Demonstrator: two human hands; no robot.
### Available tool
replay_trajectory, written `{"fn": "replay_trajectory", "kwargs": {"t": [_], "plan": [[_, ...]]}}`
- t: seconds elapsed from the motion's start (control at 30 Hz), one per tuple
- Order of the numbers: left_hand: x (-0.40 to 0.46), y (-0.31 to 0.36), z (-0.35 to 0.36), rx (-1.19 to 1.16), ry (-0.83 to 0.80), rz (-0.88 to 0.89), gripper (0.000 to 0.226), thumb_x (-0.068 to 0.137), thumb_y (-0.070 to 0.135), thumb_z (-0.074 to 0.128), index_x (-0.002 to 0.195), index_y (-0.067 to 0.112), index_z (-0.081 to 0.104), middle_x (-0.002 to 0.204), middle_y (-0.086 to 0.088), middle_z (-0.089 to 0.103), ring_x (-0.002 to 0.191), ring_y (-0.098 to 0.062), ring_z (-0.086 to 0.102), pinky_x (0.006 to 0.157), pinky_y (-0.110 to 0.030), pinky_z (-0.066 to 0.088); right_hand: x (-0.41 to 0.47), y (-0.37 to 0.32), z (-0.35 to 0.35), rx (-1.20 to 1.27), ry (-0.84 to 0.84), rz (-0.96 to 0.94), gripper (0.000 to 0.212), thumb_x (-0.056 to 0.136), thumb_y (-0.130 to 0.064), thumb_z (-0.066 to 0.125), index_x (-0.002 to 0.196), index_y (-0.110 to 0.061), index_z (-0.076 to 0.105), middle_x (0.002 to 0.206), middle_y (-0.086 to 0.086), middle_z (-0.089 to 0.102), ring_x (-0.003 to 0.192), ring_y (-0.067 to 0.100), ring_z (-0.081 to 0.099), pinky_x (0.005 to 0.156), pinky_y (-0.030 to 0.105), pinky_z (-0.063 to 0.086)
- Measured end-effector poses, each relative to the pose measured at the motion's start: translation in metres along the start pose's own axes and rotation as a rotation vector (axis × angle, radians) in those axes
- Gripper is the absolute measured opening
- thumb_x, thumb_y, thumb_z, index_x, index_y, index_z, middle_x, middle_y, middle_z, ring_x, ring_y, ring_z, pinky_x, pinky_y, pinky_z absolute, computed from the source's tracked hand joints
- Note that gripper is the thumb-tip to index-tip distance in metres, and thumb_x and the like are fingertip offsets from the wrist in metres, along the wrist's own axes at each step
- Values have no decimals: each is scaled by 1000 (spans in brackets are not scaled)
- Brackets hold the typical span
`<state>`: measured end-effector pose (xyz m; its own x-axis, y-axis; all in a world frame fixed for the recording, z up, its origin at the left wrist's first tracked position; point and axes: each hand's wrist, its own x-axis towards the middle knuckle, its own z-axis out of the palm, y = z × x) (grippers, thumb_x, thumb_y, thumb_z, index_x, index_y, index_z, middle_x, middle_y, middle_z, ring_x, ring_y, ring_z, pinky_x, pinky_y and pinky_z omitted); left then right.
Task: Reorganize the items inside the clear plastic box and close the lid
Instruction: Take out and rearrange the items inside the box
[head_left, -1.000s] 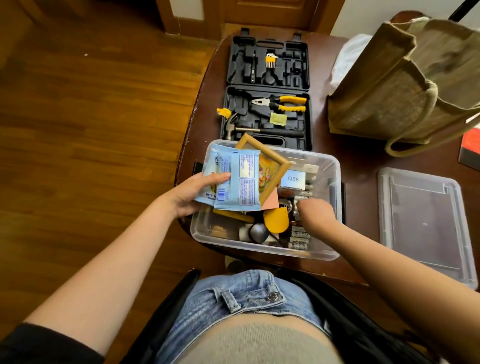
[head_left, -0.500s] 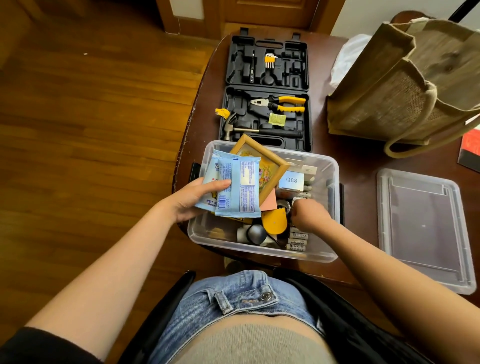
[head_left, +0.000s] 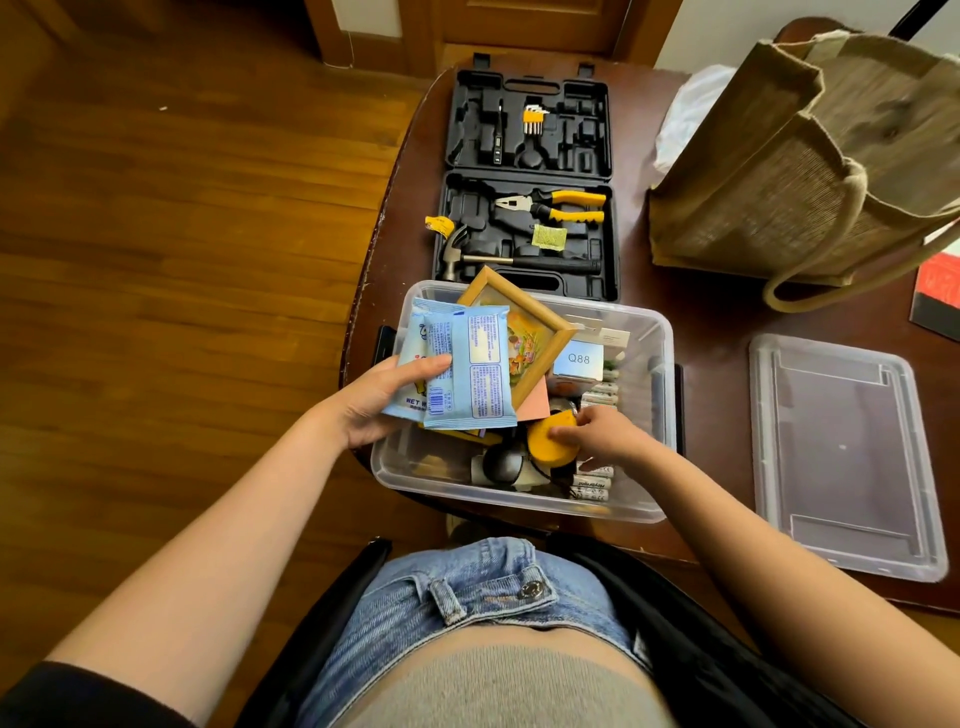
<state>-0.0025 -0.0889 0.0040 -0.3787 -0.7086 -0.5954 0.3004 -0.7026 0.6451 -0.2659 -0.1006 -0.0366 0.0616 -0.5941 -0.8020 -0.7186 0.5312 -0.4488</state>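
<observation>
Nearest me, my right hand (head_left: 597, 436) is down inside the clear plastic box (head_left: 644, 512), fingers curled onto the yellow round object (head_left: 550, 449) among the loose batteries (head_left: 592, 483); whether I've truly got a grip on it or only touch it, I cannot tell; my left hand (head_left: 379, 402) holds a fanned stack above the box's left side, thumb clamped over two wet-wipe packets (head_left: 462, 364) with the wooden picture frame (head_left: 524, 332) and a pink sheet (head_left: 535, 405) behind them; I judge that stack the main risk, since one thumb pins several slick, unequal things and the frame could slide out onto the contents or over the rim to the floor; pulling the yellow object could also scatter the batteries; the box sits at the surface's near edge, so a hard tug might shift it toward my lap; the lid (head_left: 841, 457) lies well to the right on the surface, beyond easy reach while both hands are busy; farther back sits an open tool case (head_left: 524, 208).
</observation>
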Motion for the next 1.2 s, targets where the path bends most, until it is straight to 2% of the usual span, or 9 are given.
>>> {"fn": "replay_trajectory", "kwargs": {"t": [0.17,0.3,0.43,0.5,0.8,0.93,1.03,1.1,1.2], "plan": [[0,-1,-2,-25,4,4,50,71,26,71,118,16,57,107,-9,72,95,-21,70,71,-32,58,-20,5,-23,-49,44,-31,18,96,-26,49,100,-8,46,77,8,55,53,17,58,41,23,51],[-1,-1,-3,-36,-2,9,41,79,25,65,117,15,58,107,-9,72,94,-21,71,70,-31,58,-24,6,-25,-229,-33,28,18,94,-23,51,89,-7,45,78,10,58,58,24,64,64,39,58],[-1,-1,0,-37,-4,5,34,83,21,56,116,14,58,103,-8,73,91,-20,71,67,-30,58,-16,4,-17,-120,-144,84,21,92,-21,53,97,-1,59,91,17,62,70,26,66,63,29,52],[-2,-1,1,-41,-10,4,33,83,21,56,115,15,58,102,-8,73,91,-20,71,67,-30,58,-13,3,-7,-1,-186,95,21,90,-26,55,90,-6,61,85,10,63,66,21,63,58,23,50],[-2,-1,3,-45,-2,7,36,81,21,57,117,14,57,104,-7,73,93,-20,71,68,-30,58,-10,8,31,165,-66,43,22,81,-31,61,67,-15,59,72,9,57,67,21,53,67,31,43],[-2,-1,3,-33,-16,3,38,82,21,56,119,14,56,105,-8,73,94,-20,71,69,-30,58,-11,0,34,390,-288,34,11,84,-24,60,79,-14,64,68,0,70,60,10,67,64,21,55],[-2,0,4,-32,-11,-2,41,82,21,57,123,13,54,107,-8,72,95,-20,70,71,-30,58,-9,-12,28,192,-277,9,14,85,-25,60,88,-11,61,78,7,69,69,18,69,75,30,56],[-4,0,4,-28,-15,4,52,78,24,67,126,12,52,108,-9,72,96,-21,70,71,-30,58,-10,-15,18,48,-207,12,17,88,-25,57,89,-8,59,78,10,67,68,23,66,67,30,56],[-4,1,3,-34,-26,0,81,54,34,90,123,12,56,110,-11,71,97,-23,70,71,-31,58,-13,-9,2,-140,-196,20,17,90,-20,56,91,-5,61,78,10,67,60,19,60,53,23,51]]}}
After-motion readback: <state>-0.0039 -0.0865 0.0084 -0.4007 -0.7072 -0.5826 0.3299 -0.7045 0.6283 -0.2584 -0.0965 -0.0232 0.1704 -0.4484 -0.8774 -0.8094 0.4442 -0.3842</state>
